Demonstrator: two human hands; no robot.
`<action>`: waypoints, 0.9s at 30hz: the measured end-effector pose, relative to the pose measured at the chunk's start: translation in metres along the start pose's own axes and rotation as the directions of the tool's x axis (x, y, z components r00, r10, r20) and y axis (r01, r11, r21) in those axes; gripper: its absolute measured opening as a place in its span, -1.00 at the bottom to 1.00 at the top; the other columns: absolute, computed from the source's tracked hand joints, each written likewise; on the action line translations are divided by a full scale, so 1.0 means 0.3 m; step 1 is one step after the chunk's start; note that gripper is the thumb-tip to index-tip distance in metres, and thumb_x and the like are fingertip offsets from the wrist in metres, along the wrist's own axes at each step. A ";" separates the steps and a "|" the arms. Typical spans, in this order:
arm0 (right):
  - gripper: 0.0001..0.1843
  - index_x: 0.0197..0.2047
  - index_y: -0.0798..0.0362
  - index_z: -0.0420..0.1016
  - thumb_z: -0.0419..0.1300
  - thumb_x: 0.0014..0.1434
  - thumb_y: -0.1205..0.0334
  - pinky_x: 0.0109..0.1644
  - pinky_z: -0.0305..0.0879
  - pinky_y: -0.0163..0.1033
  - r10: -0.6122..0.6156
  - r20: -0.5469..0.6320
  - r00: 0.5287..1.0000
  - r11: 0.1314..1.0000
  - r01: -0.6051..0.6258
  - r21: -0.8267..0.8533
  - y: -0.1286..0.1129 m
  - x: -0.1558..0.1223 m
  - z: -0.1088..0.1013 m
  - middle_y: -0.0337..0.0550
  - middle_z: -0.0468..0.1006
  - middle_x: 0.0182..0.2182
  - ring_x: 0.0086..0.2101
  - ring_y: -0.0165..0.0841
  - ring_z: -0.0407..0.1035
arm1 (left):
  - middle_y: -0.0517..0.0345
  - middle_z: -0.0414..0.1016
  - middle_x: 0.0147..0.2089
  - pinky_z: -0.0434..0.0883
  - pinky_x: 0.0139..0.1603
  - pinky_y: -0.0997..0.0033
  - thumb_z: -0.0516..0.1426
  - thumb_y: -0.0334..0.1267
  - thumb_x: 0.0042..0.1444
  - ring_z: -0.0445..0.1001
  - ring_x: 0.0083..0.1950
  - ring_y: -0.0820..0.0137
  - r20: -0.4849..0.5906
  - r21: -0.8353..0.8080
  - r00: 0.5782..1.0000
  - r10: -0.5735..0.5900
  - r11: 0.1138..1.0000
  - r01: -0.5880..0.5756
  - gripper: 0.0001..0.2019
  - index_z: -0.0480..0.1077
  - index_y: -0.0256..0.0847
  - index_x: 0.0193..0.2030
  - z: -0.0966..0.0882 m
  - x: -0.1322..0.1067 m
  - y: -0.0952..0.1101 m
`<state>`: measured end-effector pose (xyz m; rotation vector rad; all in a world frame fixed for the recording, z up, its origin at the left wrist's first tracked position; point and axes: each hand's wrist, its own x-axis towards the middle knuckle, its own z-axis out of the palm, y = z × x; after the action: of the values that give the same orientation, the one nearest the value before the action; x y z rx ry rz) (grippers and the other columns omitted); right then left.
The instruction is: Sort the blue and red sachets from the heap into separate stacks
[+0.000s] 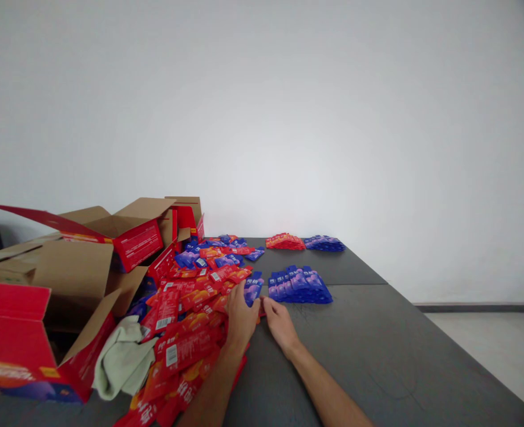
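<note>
So I've got a blue sachet [253, 289] pinched in my left hand [240, 317], fingers clamped on its near end, right at the right edge of the big mixed pile of red and blue sachets [190, 308]. My right hand [278, 323] sits just beside it on the grey table [377, 356], fingertips meeting the left hand's; can't tell if it's gripping anything. Just right of both hands there's a neat row of blue sachets [300, 286]. Further back, a red stack [285, 241] and a blue stack [324, 243]. On the left, open cardboard boxes [79, 261] and a pale green cloth [123, 359].
</note>
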<state>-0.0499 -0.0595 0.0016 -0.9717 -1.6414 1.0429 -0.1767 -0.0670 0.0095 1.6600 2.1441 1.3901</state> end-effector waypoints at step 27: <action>-0.66 -0.49 0.04 0.27 0.23 0.08 -0.02 -0.45 -0.03 -0.35 0.098 -0.126 0.987 0.991 -0.085 0.106 0.033 0.012 -0.059 -0.41 0.18 -0.59 -0.53 -0.48 0.05 | 0.21 0.46 -0.56 0.26 -0.54 0.54 0.24 -0.31 -0.14 0.37 -0.58 0.50 0.428 -0.654 0.899 -0.098 0.652 0.383 -0.85 0.41 -0.27 -0.37 0.039 -0.018 -0.021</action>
<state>-0.0325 -0.0493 -0.0029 -1.0344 -1.4354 1.0884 -0.1725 -0.0644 -0.0039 1.1234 1.2669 1.4346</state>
